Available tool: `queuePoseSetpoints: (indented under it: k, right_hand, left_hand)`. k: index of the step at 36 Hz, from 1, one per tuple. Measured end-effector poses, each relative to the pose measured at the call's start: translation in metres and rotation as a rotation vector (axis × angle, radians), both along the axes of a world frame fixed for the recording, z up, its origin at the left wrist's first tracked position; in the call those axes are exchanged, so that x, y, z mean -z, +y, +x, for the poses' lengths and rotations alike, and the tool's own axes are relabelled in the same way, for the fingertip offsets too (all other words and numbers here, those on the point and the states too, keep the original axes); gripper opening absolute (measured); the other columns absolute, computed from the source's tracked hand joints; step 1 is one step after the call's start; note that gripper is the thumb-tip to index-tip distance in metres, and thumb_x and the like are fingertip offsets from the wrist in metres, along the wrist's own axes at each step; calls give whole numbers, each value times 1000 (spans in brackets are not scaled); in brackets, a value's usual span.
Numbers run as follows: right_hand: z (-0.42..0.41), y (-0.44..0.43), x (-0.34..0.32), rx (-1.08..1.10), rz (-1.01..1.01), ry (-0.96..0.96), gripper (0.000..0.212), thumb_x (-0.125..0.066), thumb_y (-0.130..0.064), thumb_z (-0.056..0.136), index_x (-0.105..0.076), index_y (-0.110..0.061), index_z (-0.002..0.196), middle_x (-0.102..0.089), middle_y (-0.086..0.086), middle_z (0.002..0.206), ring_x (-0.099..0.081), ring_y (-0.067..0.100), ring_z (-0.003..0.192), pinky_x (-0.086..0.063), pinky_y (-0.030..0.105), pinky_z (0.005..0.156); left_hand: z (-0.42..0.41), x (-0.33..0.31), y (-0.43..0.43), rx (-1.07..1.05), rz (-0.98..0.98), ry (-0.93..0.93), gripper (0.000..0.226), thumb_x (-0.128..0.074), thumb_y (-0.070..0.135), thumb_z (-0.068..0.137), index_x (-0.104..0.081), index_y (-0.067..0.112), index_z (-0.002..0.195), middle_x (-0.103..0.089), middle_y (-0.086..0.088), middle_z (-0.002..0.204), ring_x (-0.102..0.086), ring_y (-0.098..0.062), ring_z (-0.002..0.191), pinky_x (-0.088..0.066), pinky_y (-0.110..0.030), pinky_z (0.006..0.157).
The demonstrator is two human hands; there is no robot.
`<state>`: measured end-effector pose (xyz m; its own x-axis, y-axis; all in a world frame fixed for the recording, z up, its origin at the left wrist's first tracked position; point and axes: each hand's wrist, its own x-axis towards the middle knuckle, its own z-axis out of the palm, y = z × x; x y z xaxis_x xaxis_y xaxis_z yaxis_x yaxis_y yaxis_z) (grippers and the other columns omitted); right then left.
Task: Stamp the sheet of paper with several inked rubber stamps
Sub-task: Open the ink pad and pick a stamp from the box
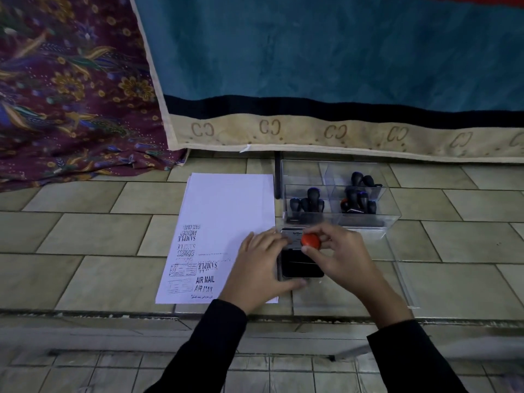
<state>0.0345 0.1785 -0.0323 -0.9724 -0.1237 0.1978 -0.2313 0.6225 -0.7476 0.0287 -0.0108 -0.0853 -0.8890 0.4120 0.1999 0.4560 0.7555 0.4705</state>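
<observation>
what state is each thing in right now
paper: flat on the floor, near half stamped, far half blank
ink pad: open, lid folded back
red stamp: held over the ink pad, contact unclear
right hand: pinches the red stamp
left hand: flat, resting on paper and ink pad's edge
box: holds black stamps in compartments

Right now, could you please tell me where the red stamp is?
The red stamp is right of centre in the head view, pinched by the right hand over the ink pad, beside the paper sheet and in front of the clear box.
</observation>
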Motion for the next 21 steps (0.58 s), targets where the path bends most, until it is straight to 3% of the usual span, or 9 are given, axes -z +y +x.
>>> queuePoseSetpoints:
  k: [6, 12, 17, 21]
  right_hand:
    - [2, -5, 2, -26, 14, -3, 27, -77, -20, 75, -66, -24, 98, -67, -10, 91, -64, 2, 84, -54, 17, 78]
    - [2, -7, -1, -51, 39, -11, 26, -78, -18, 74, -67, -21, 98, -66, -8, 93, -63, 4, 85, -53, 16, 81]
    - [2, -6, -3, -60, 51, -38, 26, -81, -15, 70, -70, -19, 93, -65, -9, 91, -62, 2, 84, -51, 13, 79]
    - [-5, -9, -4, -36, 58, -36, 26, -81, -14, 70, -71, -16, 94, -64, -9, 89, -58, -3, 78, -50, 11, 75]
  left_hand:
    - [-5, 13, 2, -42, 38, 22, 86, -52, 82, 62, -52, 29, 128, -50, 16, 133, -26, -5, 141, -10, -35, 119]
    - [-6, 16, 1, -28, 150, -12, 82, -60, 77, 63, -59, 23, 125, -53, 13, 129, -34, -8, 137, -23, -40, 115]
    - [-7, 19, 0, -26, 210, -32, 75, -69, 70, 65, -63, 21, 123, -52, 15, 129, -27, 6, 134, -18, -42, 118]
    - [-9, 17, 1, -21, 217, -25, 76, -66, 71, 63, -65, 18, 119, -55, 13, 126, -27, 11, 125, -24, -45, 115]
